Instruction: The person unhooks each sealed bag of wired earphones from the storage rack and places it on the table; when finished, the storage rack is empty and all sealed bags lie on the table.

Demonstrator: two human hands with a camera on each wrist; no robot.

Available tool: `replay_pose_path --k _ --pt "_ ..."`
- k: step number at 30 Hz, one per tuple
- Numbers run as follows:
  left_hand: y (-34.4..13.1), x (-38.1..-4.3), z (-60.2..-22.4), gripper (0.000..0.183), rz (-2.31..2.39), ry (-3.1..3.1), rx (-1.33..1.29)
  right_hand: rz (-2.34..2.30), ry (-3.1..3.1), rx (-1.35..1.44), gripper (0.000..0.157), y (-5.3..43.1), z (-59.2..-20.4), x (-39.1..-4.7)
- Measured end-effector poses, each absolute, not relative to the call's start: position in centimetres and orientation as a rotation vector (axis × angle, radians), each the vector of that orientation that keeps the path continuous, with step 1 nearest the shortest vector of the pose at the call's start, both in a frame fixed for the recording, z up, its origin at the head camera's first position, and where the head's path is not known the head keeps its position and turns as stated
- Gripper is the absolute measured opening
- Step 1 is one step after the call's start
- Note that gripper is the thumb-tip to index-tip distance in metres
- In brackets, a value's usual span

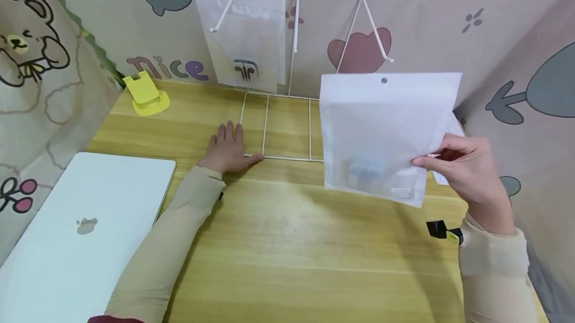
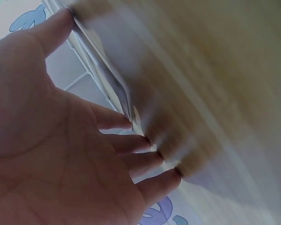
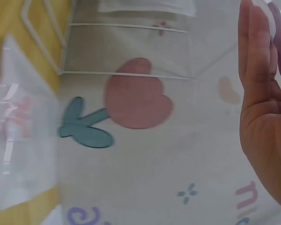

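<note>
My right hand point(image 1: 467, 163) pinches the right edge of a white translucent pouch point(image 1: 377, 123) between thumb and fingers. It is held up in front of a white wire display rack point(image 1: 287, 158); a punched hole is near its top edge, and a pale item shows faintly inside. In the right wrist view the right hand point(image 3: 264, 103) is at the right side. My left hand point(image 1: 229, 148) rests with straight fingers spread on the table, thumb at the rack's front base wire. In the left wrist view the left hand's palm point(image 2: 75, 145) is visible. A similar pouch point(image 1: 244, 23) with earphones in it hangs on the rack's left hook.
A closed silver laptop point(image 1: 85, 228) lies at the left. A yellow phone stand point(image 1: 145, 94) stands at the back left of the wooden table point(image 1: 287, 263). At the right, a white package point(image 3: 25, 136) lies on the table, partly hidden behind the right hand in the head view. Printed cloth point(image 1: 431, 23) lines the back and sides.
</note>
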State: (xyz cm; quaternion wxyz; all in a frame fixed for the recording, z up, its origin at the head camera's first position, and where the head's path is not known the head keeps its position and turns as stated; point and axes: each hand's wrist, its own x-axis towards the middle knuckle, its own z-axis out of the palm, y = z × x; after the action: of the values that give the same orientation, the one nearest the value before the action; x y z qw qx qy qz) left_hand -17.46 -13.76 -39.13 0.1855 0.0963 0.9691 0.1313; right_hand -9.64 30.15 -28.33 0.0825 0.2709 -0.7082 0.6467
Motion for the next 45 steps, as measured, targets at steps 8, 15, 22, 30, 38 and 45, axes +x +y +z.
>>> replay_pose_path --k 8,15,22,30,38,45 --pt "-13.9 -17.3 -39.4 0.107 0.369 2.746 0.276 1.877 -2.435 0.709 0.023 29.9 -31.6 -8.1" --pt "-14.0 -17.4 -39.3 0.108 0.365 2.75 0.277 1.706 -2.695 0.51 0.011 30.8 -34.3 -6.8" --pt "-13.9 -17.5 -39.3 0.108 0.378 2.741 0.272 1.63 -2.82 0.337 0.005 32.0 -35.6 -6.0" --pt "-13.9 -17.5 -39.4 0.108 0.373 2.732 0.263 1.645 -2.948 0.272 0.004 33.5 -37.2 -4.9" --pt "-13.8 -17.6 -39.3 0.108 0.383 2.721 0.262 1.842 -3.033 0.222 0.013 34.6 -38.4 -3.7" --pt "-14.0 -17.5 -39.3 0.108 0.382 2.721 0.258 1.825 -3.164 0.06 0.023 35.3 -38.9 -3.4"
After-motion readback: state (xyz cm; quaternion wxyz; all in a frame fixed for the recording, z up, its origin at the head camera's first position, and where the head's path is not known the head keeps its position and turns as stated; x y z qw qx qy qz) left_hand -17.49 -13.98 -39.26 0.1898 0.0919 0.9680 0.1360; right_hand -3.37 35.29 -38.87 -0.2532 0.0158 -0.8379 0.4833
